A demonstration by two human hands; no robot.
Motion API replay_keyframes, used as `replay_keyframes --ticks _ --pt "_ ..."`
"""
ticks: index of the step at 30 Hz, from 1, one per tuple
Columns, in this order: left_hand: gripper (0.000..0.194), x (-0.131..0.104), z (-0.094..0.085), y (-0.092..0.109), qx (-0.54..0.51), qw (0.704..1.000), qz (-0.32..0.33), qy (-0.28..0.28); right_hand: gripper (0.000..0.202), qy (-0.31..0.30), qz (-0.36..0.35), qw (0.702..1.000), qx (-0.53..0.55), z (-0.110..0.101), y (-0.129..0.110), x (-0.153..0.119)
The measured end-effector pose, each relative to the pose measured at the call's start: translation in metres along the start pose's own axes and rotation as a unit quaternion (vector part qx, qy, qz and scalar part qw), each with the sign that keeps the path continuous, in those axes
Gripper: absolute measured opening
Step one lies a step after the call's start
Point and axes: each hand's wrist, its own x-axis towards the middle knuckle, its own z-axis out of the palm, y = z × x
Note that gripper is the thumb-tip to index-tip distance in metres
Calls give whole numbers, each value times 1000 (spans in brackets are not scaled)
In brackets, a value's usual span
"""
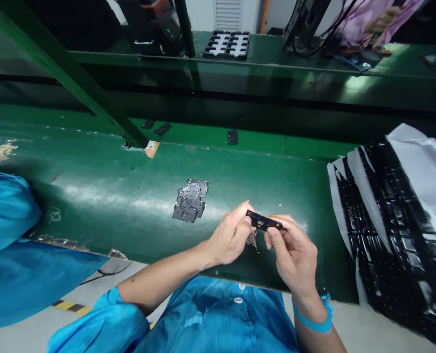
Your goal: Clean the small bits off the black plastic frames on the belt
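Note:
Both hands hold one small black rectangular part (264, 221) above the green bench near its front edge. My left hand (233, 234) pinches its left end between thumb and fingers. The right end is gripped by my right hand (294, 247), thumb on the near side. Orange and metallic spots show on the part's face. Below it, partly hidden by the hands, lies a small heap of pale bits (252, 239). To the left of my left hand, several flat dark grey plates (190, 201) overlap in a loose pile.
Black parts with white sheets (383, 211) fill the bench's right side. A green post (78, 83) slants down at left. Small black pieces (233, 137) lie along the bench's back. A blue sleeve (8, 211) of another person is at left; a tray (227, 45) stands beyond.

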Motion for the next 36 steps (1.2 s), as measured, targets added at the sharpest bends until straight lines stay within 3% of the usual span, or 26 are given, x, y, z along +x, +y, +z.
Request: replay_keyframes --ticks 3,6,10,12,15,18,21,27,36 --pt "7 -1 -1 -3 29 998 -18 -50 10 32 18 999 -8 -8 -1 2" --pt "11 -1 -4 -7 108 987 -26 -114 10 71 30 997 -2 -17 -4 4" --pt "25 0 -13 -7 274 944 22 -183 12 65 51 997 1 -24 -7 7" --pt "26 2 -17 -3 281 945 33 -166 12 66 55 996 -2 -25 -7 7" --pt "42 7 -18 6 191 977 31 -94 15 57 53 997 -11 -21 -8 7" --pt "26 10 -13 14 110 993 21 -48 20 51 43 998 -21 -15 -10 7" --pt "39 8 -7 19 54 997 -6 -59 22 72 32 997 -25 -10 -10 7" --pt "43 -2 -7 29 15 996 -23 -84 14 92 -8 995 29 -4 -9 3" --pt "34 -10 -8 30 22 997 -13 -67 16 77 1 994 79 0 -6 3"
